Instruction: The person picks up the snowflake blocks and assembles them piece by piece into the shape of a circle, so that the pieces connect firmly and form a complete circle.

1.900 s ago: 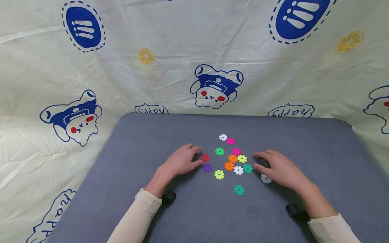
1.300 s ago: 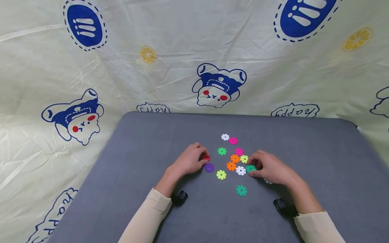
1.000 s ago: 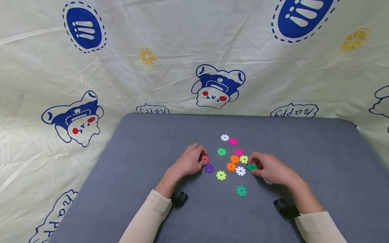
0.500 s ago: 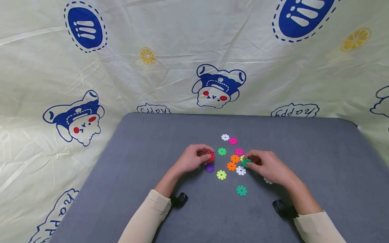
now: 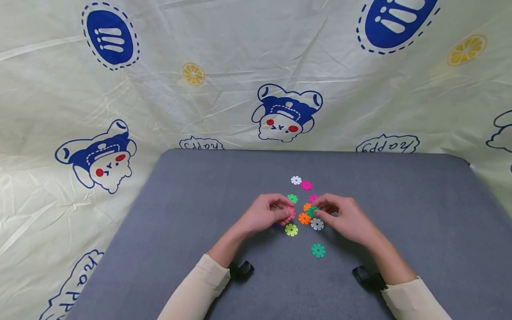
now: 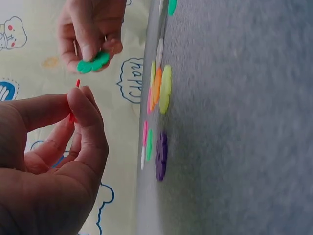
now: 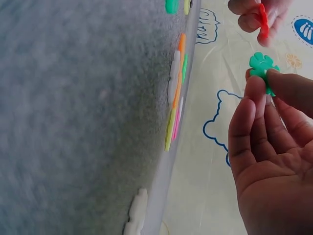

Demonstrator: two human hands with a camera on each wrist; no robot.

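My left hand (image 5: 266, 215) pinches a red notched snowflake disc (image 5: 290, 213) between thumb and fingers. The left wrist view shows this disc edge-on, raised off the grey table. Opposite it, my right hand (image 5: 348, 218) pinches a green snowflake disc (image 7: 261, 63) by its edge, also held up. A small gap separates the two discs, their notched rims facing each other above the scattered pieces. Below the left hand lies a purple disc (image 6: 161, 156), almost wholly covered by that hand in the head view.
Loose discs lie flat on the grey table (image 5: 200, 191): orange (image 5: 304, 218), white (image 5: 317, 224), yellow (image 5: 291, 230) and a teal one (image 5: 318, 250) nearer the front. Farther back are a green disc (image 5: 293, 198) and a pink one (image 5: 306, 185). A printed cloth (image 5: 224, 102) hangs behind.
Both hands reached down, took hold of the red and green discs, and lifted them. They have since moved inward, bringing the two discs close together.
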